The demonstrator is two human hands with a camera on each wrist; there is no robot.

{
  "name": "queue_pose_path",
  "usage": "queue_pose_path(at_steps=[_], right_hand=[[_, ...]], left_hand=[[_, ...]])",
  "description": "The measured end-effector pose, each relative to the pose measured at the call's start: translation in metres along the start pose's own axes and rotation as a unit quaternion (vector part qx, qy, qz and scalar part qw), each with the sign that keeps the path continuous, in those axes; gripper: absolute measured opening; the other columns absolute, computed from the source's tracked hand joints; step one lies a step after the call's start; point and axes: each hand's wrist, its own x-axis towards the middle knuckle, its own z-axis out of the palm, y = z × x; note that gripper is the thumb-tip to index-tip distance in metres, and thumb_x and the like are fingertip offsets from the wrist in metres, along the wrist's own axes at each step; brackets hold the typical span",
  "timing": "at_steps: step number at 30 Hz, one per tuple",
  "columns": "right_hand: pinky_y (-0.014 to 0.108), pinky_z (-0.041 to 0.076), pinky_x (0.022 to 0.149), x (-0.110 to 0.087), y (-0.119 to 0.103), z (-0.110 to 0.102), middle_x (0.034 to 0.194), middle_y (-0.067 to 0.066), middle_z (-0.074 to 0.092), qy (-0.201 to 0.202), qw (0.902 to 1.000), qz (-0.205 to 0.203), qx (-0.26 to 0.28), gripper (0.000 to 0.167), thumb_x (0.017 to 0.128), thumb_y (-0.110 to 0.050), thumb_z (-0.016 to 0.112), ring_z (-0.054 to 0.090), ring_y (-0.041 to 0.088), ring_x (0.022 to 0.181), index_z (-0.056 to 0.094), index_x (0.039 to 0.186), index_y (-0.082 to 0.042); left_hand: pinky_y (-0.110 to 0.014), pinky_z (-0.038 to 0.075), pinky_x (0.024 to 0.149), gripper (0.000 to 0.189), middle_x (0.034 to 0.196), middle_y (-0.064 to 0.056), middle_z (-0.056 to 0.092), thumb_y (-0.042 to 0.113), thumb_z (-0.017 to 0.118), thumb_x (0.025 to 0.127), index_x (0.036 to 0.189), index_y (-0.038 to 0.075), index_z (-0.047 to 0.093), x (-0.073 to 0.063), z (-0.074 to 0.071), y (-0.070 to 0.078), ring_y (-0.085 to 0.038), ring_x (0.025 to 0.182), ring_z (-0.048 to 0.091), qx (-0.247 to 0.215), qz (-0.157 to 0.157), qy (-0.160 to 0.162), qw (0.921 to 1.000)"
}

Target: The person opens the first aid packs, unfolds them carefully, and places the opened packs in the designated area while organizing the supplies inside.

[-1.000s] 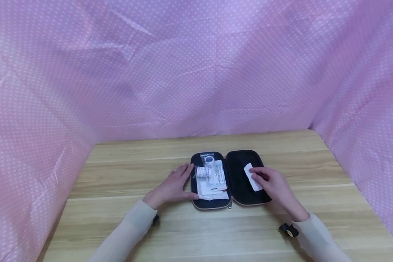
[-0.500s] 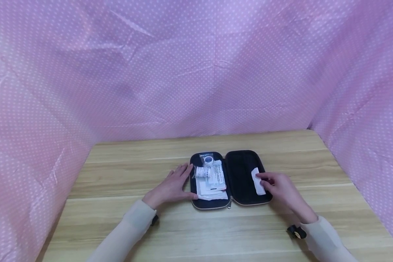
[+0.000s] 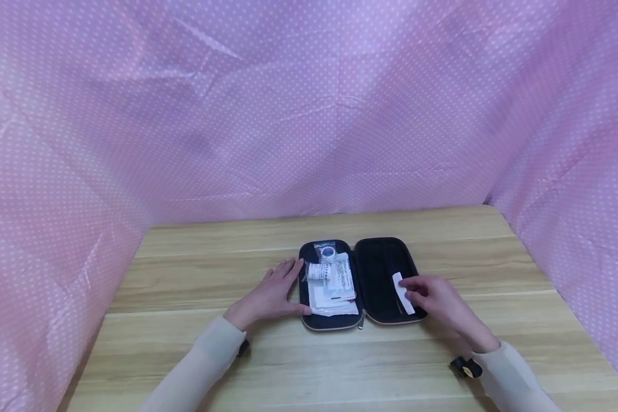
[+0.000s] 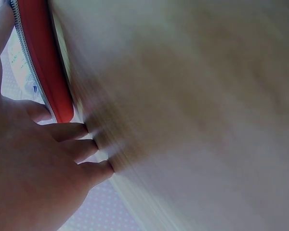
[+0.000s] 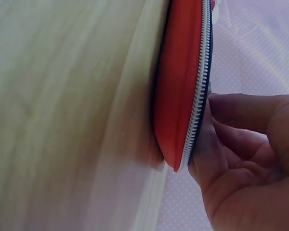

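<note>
A zip case (image 3: 376, 269), black inside and red outside, lies unfolded flat on the table. My right hand (image 3: 438, 297) pinches a narrow white packet (image 3: 403, 294) between thumb and fingers, over the lower right of the case's right half. A dark line, like an inner pocket edge, runs beside the packet. The left hand (image 3: 270, 292) rests spread at the case's left edge, thumb and forefinger on the rim. In the left half lie a wrapped bandage roll (image 3: 319, 272), a tape roll in a clear bag (image 3: 328, 253) and flat white packets (image 3: 341, 280). The right wrist view hides the packet behind the red shell (image 5: 176, 96).
The wooden table (image 3: 201, 252) extends around the case on all sides. A pink dotted cloth (image 3: 309, 114) hangs behind it and at both sides. A zip pull (image 3: 361, 325) sits at the case's front, near the hinge.
My right hand has moved right and slightly toward me with the white packet, which now lies lower in the case's right half and looks narrower. The left hand stays in place.
</note>
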Motion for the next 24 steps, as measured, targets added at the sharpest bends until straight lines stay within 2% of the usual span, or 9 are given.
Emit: queue_pose_path(at_steps=[8, 15, 20, 24], right_hand=[[0.026, 0.056, 0.070, 0.002, -0.005, 0.005, 0.096, 0.006, 0.074, -0.008, 0.9998, -0.003, -0.016, 0.024, 0.092, 0.005, 0.069, 0.065, 0.015, 0.083, 0.072, 0.116, 0.004], [0.036, 0.060, 0.070, 0.003, -0.009, 0.008, 0.095, 0.010, 0.072, 0.009, 0.9984, 0.010, -0.054, 0.039, 0.091, 0.002, 0.072, 0.071, 0.024, 0.084, 0.062, 0.126, 0.015], [0.030, 0.058, 0.067, 0.002, -0.011, 0.009, 0.089, 0.008, 0.074, 0.004, 0.9982, 0.017, -0.057, 0.034, 0.091, 0.001, 0.072, 0.070, 0.020, 0.081, 0.067, 0.122, 0.013], [0.027, 0.057, 0.065, 0.003, -0.010, 0.010, 0.088, 0.006, 0.074, 0.005, 0.9986, 0.008, -0.053, 0.031, 0.091, 0.001, 0.072, 0.070, 0.017, 0.079, 0.069, 0.120, 0.013]], left_hand=[[-0.054, 0.010, 0.127, 0.119, 0.171, -0.017, 0.018, 0.067, 0.079, 0.080, 0.167, 0.013, 0.018, -0.002, 0.000, -0.002, -0.036, 0.158, 0.015, -0.004, 0.003, 0.002, 1.0000], [-0.054, 0.011, 0.127, 0.120, 0.171, -0.017, 0.017, 0.069, 0.078, 0.079, 0.167, 0.014, 0.017, -0.002, 0.001, -0.003, -0.035, 0.158, 0.014, 0.000, 0.001, -0.001, 1.0000], [-0.053, 0.011, 0.127, 0.121, 0.171, -0.016, 0.016, 0.070, 0.078, 0.079, 0.167, 0.015, 0.016, -0.002, 0.001, -0.002, -0.034, 0.158, 0.013, -0.001, 0.001, -0.001, 1.0000], [-0.054, 0.010, 0.127, 0.121, 0.171, -0.017, 0.016, 0.069, 0.078, 0.079, 0.167, 0.014, 0.016, -0.001, 0.000, -0.001, -0.035, 0.158, 0.013, -0.006, 0.001, -0.002, 1.0000]])
